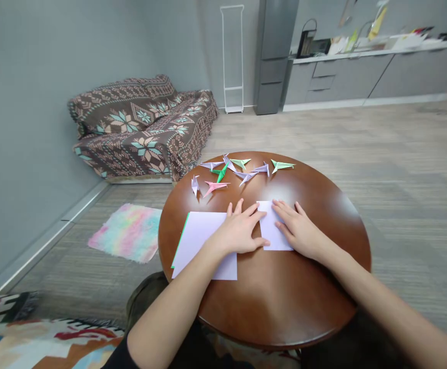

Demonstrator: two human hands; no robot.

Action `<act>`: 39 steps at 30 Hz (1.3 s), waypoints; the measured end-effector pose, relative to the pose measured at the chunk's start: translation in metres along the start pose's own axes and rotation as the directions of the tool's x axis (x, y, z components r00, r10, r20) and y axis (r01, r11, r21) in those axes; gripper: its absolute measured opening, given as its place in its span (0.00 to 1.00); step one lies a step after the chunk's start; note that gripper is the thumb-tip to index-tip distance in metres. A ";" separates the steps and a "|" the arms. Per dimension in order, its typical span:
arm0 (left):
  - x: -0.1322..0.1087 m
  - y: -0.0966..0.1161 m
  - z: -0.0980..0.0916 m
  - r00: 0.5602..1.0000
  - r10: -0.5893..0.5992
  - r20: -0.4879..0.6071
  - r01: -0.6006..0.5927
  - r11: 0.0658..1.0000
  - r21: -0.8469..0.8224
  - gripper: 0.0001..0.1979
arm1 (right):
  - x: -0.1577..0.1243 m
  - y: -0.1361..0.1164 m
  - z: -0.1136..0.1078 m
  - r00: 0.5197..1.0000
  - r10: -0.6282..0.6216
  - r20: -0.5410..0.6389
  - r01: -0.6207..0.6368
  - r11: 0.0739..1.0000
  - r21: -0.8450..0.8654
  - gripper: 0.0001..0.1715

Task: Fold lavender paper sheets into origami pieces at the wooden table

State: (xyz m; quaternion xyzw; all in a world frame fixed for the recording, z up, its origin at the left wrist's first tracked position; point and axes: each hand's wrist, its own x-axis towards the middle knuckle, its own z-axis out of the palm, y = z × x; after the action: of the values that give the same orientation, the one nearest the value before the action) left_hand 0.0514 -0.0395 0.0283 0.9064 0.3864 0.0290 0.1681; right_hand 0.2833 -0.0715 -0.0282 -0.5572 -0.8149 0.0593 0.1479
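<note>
1. Currently, the lavender sheet (269, 228) is lying on the brown table (277, 302), between the left hand (238, 230) and the right hand (302, 231), its longer axis apparently running near to far.
2. The left hand is resting unclenched, touching the sheet's left side.
3. The right hand is lying extended, grasping nothing, covering more of its right side.
</note>
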 end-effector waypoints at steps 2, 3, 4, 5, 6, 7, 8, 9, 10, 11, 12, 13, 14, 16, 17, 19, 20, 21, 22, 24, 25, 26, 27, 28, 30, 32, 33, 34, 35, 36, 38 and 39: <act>0.000 0.000 0.000 1.000 -0.002 0.000 0.002 1.000 -0.003 0.42 | 0.000 -0.001 0.000 1.000 0.000 -0.001 0.000 1.000 -0.008 0.33; 0.000 0.000 0.000 1.000 -0.004 0.001 0.004 1.000 -0.004 0.42 | 0.000 -0.001 0.000 1.000 0.002 -0.002 -0.002 1.000 -0.009 0.33; 0.000 0.000 0.000 1.000 -0.005 0.002 0.005 1.000 -0.006 0.42 | 0.000 -0.001 -0.001 1.000 0.004 0.000 -0.004 1.000 -0.010 0.33; 0.001 0.000 0.000 1.000 -0.005 0.003 0.006 1.000 -0.009 0.42 | 0.000 -0.002 -0.001 1.000 0.007 0.002 -0.007 1.000 -0.011 0.33; 0.001 0.000 -0.001 1.000 -0.005 0.002 0.005 1.000 -0.012 0.42 | 0.000 -0.002 -0.002 1.000 0.011 0.004 -0.011 1.000 -0.011 0.34; 0.001 -0.001 -0.001 1.000 -0.003 0.000 0.003 1.000 -0.014 0.42 | 0.000 -0.003 -0.003 1.000 0.014 0.008 -0.014 1.000 -0.009 0.34; 0.001 -0.001 -0.001 1.000 -0.001 -0.004 0.001 1.000 -0.017 0.42 | 0.000 -0.004 -0.004 1.000 0.017 0.012 -0.017 1.000 -0.008 0.35; 0.001 -0.001 -0.001 1.000 0.001 -0.007 -0.001 1.000 -0.022 0.42 | -0.001 -0.005 -0.005 1.000 0.019 0.016 -0.019 1.000 -0.006 0.35; 0.001 -0.002 -0.001 1.000 0.002 -0.012 -0.003 1.000 -0.027 0.43 | -0.001 -0.005 -0.006 1.000 0.021 0.020 -0.021 1.000 -0.005 0.36; 0.001 -0.002 -0.001 1.000 0.003 -0.018 -0.003 0.999 -0.032 0.43 | -0.001 -0.006 -0.006 1.000 0.022 0.022 -0.022 1.000 -0.004 0.37; 0.001 -0.002 -0.001 1.000 0.003 -0.024 -0.004 0.999 -0.037 0.43 | -0.001 -0.007 -0.007 1.000 0.022 0.023 -0.022 1.000 -0.003 0.37; 0.002 -0.003 0.000 1.000 0.001 -0.029 -0.002 0.999 -0.042 0.44 | -0.001 -0.008 -0.007 1.000 0.022 0.022 -0.022 1.000 -0.002 0.37; 0.002 -0.003 0.000 0.999 -0.003 -0.034 0.001 0.999 -0.047 0.45 | -0.001 -0.008 -0.008 1.000 0.022 0.018 -0.022 1.000 -0.001 0.37; 0.003 -0.003 0.001 0.999 -0.011 -0.039 0.009 0.999 -0.052 0.46 | -0.001 -0.008 -0.007 1.000 0.024 0.012 -0.024 1.000 -0.001 0.37; 0.003 -0.004 0.001 0.999 -0.013 -0.040 0.011 0.999 -0.053 0.47 | -0.001 -0.008 -0.007 1.000 0.025 0.011 -0.025 1.000 -0.003 0.37; 0.004 -0.004 0.002 0.999 -0.012 -0.041 0.010 0.999 -0.051 0.47 | -0.001 -0.008 -0.007 1.000 0.021 0.011 -0.021 1.000 -0.011 0.37; 0.004 -0.004 0.002 0.999 -0.010 -0.042 0.008 0.999 -0.049 0.47 | -0.001 -0.008 -0.006 1.000 0.018 0.011 -0.018 1.000 -0.016 0.37; 0.004 -0.004 0.002 0.999 -0.008 -0.042 0.006 0.999 -0.047 0.47 | -0.001 -0.008 -0.006 1.000 0.016 0.012 -0.015 1.000 -0.020 0.37; 0.003 -0.005 0.002 0.999 -0.008 -0.041 0.006 0.999 -0.047 0.47 | -0.001 -0.007 -0.006 1.000 0.014 0.012 -0.014 1.000 -0.024 0.36; 0.003 -0.005 0.002 0.999 -0.006 -0.040 0.004 0.999 -0.047 0.48 | -0.001 -0.007 -0.006 1.000 0.014 0.013 -0.014 0.999 -0.030 0.36; 0.003 -0.005 0.002 0.999 -0.005 -0.040 0.003 0.999 -0.047 0.48 | -0.001 -0.007 -0.006 1.000 0.014 0.016 -0.014 0.999 -0.035 0.36; 0.003 -0.005 0.002 0.999 -0.003 -0.041 0.001 0.999 -0.047 0.47 | -0.001 -0.008 -0.006 1.000 0.013 0.021 -0.012 0.999 -0.041 0.36; 0.002 -0.005 0.002 0.999 -0.002 -0.041 0.000 0.999 -0.046 0.47 | -0.001 -0.008 -0.006 1.000 0.013 0.027 -0.011 0.999 -0.048 0.36; 0.002 -0.005 0.002 0.999 -0.001 -0.040 -0.001 0.999 -0.046 0.47 | -0.001 -0.008 -0.006 0.999 0.013 0.033 -0.012 0.998 -0.054 0.37; 0.002 -0.005 0.002 0.999 -0.002 -0.039 0.000 0.999 -0.049 0.46 | -0.001 -0.008 -0.006 0.999 0.010 0.041 -0.008 0.998 -0.062 0.38; 0.003 -0.005 0.001 0.999 -0.003 -0.039 0.001 0.999 -0.048 0.44 | -0.001 -0.009 -0.007 0.999 0.001 0.038 0.002 0.998 -0.062 0.40; 0.003 -0.005 0.000 0.999 -0.003 -0.041 0.001 0.999 -0.044 0.42 | -0.001 -0.009 -0.007 0.999 -0.006 0.035 0.008 0.998 -0.060 0.41; 0.003 -0.004 0.000 0.999 -0.002 -0.042 0.001 0.999 -0.039 0.41 | -0.001 -0.009 -0.008 0.999 -0.014 0.034 0.016 0.998 -0.060 0.41; 0.003 -0.004 0.000 0.999 -0.002 -0.044 0.000 0.999 -0.032 0.41 | -0.001 -0.010 -0.008 0.999 -0.019 0.033 0.021 0.998 -0.060 0.42; 0.003 -0.004 0.000 0.999 -0.001 -0.044 -0.001 1.000 -0.027 0.41 | -0.002 -0.010 -0.008 0.999 -0.021 0.033 0.023 0.998 -0.061 0.42; 0.002 -0.004 0.000 0.999 0.000 -0.042 -0.001 1.000 -0.021 0.42 | -0.002 -0.010 -0.008 0.999 -0.018 0.038 0.021 0.998 -0.064 0.43; 0.002 -0.004 0.000 0.999 -0.001 -0.039 0.000 1.000 -0.021 0.43 | -0.002 -0.010 -0.008 0.999 -0.014 0.042 0.017 0.998 -0.066 0.43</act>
State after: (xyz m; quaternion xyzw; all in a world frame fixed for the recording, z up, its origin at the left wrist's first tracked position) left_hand 0.0499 -0.0353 0.0270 0.9038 0.3895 0.0506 0.1700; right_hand 0.2777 -0.0772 -0.0184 -0.5540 -0.8237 0.0426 0.1127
